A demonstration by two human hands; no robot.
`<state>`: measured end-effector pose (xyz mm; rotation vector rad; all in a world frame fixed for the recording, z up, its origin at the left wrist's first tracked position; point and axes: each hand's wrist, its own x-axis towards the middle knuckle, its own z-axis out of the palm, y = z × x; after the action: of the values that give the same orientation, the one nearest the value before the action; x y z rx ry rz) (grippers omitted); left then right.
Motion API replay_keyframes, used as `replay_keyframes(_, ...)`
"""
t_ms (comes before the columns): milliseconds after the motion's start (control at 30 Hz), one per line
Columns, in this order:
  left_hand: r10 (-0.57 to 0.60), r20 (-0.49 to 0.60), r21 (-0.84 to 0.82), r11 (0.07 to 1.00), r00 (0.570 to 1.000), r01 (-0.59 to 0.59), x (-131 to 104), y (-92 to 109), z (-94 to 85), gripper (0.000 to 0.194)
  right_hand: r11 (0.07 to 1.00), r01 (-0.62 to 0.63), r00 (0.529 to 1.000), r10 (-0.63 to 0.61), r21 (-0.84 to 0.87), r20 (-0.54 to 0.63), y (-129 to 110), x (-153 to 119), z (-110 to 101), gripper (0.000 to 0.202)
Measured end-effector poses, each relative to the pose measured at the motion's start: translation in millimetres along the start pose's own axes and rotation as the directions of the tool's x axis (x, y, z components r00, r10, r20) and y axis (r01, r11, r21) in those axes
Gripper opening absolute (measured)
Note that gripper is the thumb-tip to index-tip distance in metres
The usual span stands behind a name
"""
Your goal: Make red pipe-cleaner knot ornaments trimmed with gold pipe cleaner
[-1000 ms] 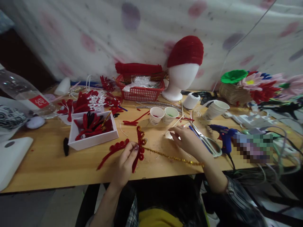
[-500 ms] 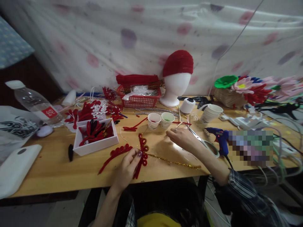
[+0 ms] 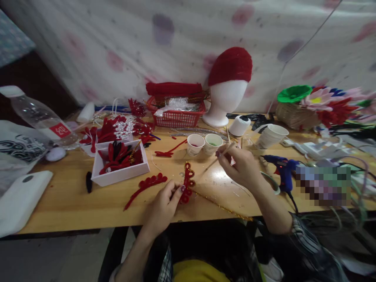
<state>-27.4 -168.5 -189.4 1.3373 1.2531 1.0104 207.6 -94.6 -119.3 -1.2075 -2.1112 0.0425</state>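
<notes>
My left hand [image 3: 164, 203] pinches a red chenille-stem piece [image 3: 187, 181] bent into loops, held just above the table. Gold tinsel stem [image 3: 223, 206] edges its upper loops and trails off to the right. Between the fingers of my right hand [image 3: 239, 164] is a thin wooden stick [image 3: 216, 161], slanting down and left with its narrow tip near the looped piece, apart from it. Whether that tip carries bristles is too small to tell. Left of my left hand lies a second red looped piece [image 3: 146, 187]. Two paper cups [image 3: 196, 145] stand just beyond, holding small red and green bits.
A white box [image 3: 120, 178] of red and black pieces sits at left, near a plastic bottle [image 3: 41, 117]. Behind are a red basket [image 3: 179, 117] and a foam head [image 3: 227, 98] with red cap. A blue glue gun [image 3: 283, 172] with its cord lies right.
My right hand has lifted off the table with the wooden stick and come nearer the looped piece. My left hand keeps its hold. The view has shifted slightly.
</notes>
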Motion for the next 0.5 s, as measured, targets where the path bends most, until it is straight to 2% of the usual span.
replay_keyframes(100, -0.01, -0.002, 0.13, 0.991, 1.0, 0.01, 4, 1, -0.7, 0.021, 0.999, -0.049, 0.998, 0.048, 0.015, 0.048, 14, 4, 15, 0.021)
replay_keyframes(200, -0.002, -0.053, 0.292, 0.956, 0.999, 0.018, 13, 7, -1.6, 0.021, 0.993, -0.065, 0.996, 0.058, 0.102, 0.075, 20, 1, 20, 0.023)
replay_keyframes(367, -0.059, -0.066, 0.39, 0.917, 0.996, 0.08, 26, 19, 5.3, 0.024, 0.947, -0.055, 0.996, 0.074, 0.316, -0.049, 14, -16, 23, 0.023)
replay_keyframes(500, -0.091, -0.11, 0.388, 0.913, 0.99, 0.127, 28, 18, 15.7, 0.026, 0.821, 0.09, 0.987, 0.001, 0.563, -0.16, 6, -29, 29, 0.012)
